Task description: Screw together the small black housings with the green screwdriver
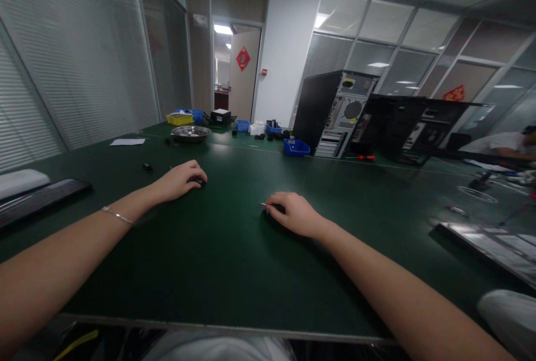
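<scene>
My left hand is closed around a small black object, of which only a bit shows beyond the fingertips. My right hand rests low over the green tabletop, fingers curled in a pinch. From that pinch a thin pale metal tip sticks out to the left; the rest of it is hidden by the fingers. The hands are apart from each other. To the left of my left hand lies another small black piece.
A metal bowl, a yellow bin and a blue bin stand toward the back. Computer towers rise behind on the right. A keyboard lies at left, a metal-edged panel at right. Another person leans at far right.
</scene>
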The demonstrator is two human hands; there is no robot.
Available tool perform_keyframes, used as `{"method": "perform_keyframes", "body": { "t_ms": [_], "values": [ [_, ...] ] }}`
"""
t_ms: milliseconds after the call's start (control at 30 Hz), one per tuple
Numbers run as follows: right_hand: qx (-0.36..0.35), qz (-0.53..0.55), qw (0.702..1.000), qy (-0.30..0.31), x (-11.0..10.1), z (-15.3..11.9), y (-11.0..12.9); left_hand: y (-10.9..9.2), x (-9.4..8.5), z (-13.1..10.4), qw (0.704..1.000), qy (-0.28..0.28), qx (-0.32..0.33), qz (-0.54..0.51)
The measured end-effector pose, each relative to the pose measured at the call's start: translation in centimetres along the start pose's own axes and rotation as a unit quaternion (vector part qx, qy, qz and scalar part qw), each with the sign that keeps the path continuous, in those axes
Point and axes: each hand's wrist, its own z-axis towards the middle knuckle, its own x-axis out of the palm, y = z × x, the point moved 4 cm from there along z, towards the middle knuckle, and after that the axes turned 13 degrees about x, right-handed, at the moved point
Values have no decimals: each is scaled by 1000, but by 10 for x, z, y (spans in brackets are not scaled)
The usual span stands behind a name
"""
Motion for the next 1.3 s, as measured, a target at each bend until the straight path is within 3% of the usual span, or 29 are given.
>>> {"method": "perform_keyframes", "body": {
  "t_ms": [267, 367, 667, 900, 1300],
  "values": [
    [-3, 3, 1000, -4, -1, -2, 5, -96, 12, 12, 972, 93, 140, -167],
    [-8, 1, 1000, -7, -1, -4, 9, -118, 15, 13, 957, 104, 166, -212],
    [-33, -6, 999, -10, -1, -8, 22, -117, 10, 8, 971, 81, 119, -190],
    [-65, -11, 998, -7, 0, -11, 30, -135, 21, 13, 973, 44, 156, -166],
    [-55, -37, 998, -9, -1, -15, 36, -128, 29, 16, 974, -5, 176, -141]
  ]
}}
